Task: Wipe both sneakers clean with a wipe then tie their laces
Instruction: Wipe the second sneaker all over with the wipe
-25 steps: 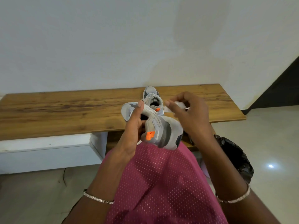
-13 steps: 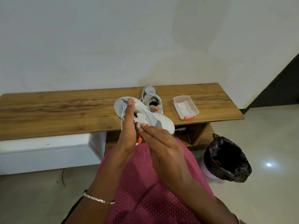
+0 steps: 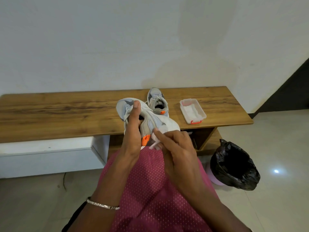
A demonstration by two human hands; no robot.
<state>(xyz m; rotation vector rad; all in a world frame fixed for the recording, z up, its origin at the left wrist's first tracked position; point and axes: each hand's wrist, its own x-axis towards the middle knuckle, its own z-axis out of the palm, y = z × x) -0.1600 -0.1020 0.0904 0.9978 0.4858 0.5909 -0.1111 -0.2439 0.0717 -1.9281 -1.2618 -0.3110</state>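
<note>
From the head camera, the left hand (image 3: 132, 138) holds one sneaker (image 3: 151, 120) up in front of the body, above the lap. Its thumb lies straight along the top of the shoe near the laces. The other fingers wrap round the far side, out of sight, so the grip reads as closed round the shoe. The sneaker is tilted, with the pale sole turned to the right and an orange tab (image 3: 145, 139) at its lower end.

The right hand (image 3: 175, 148) has its fingers curled round a small white wipe (image 3: 153, 138), pinching it at the fingertips and pressing it against the side of the held sneaker, just beside the orange tab.

The second sneaker (image 3: 157, 102) stands upright on the wooden bench (image 3: 66, 114), just behind the held one, with its opening facing the camera and its laces loose. To its right on the bench lies an open clear plastic box (image 3: 192, 110) with a red clasp and white wipes inside.

On the floor to the right, near the bench end, stands a bin (image 3: 234, 166) lined with a black bag. A thin bracelet (image 3: 102, 204) circles the left wrist, and pink mesh fabric (image 3: 150, 190) covers the lap.
</note>
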